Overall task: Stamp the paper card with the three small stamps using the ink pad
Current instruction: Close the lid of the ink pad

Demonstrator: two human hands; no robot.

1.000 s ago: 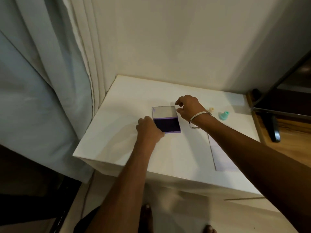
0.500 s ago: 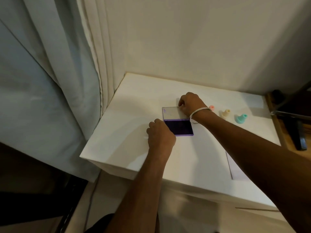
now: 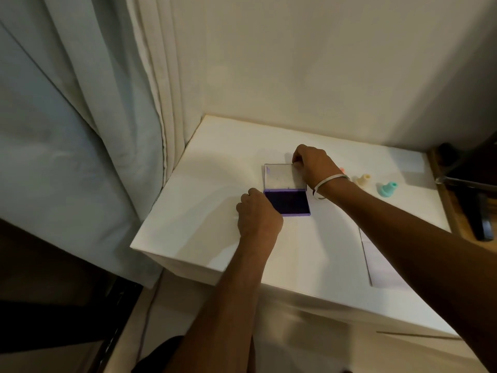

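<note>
The ink pad (image 3: 287, 201) lies open mid-table, its lid (image 3: 281, 175) flat on the far side. The left hand (image 3: 258, 215) grips its near-left corner; the right hand (image 3: 313, 164) pinches the lid's far-right edge. Stamps (image 3: 387, 189) and card (image 3: 376, 262) wait to the right, and a careless fingertip could pick up ink and smudge the card.

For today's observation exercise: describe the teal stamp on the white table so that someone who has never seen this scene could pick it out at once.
Start at the white table set against the wall, and find the open purple ink pad near its middle. To its right, past the right hand, three small stamps stand in a row. The teal stamp is the rightmost; beside the cream stamp, it alone is blue-green with a flared base.
</note>
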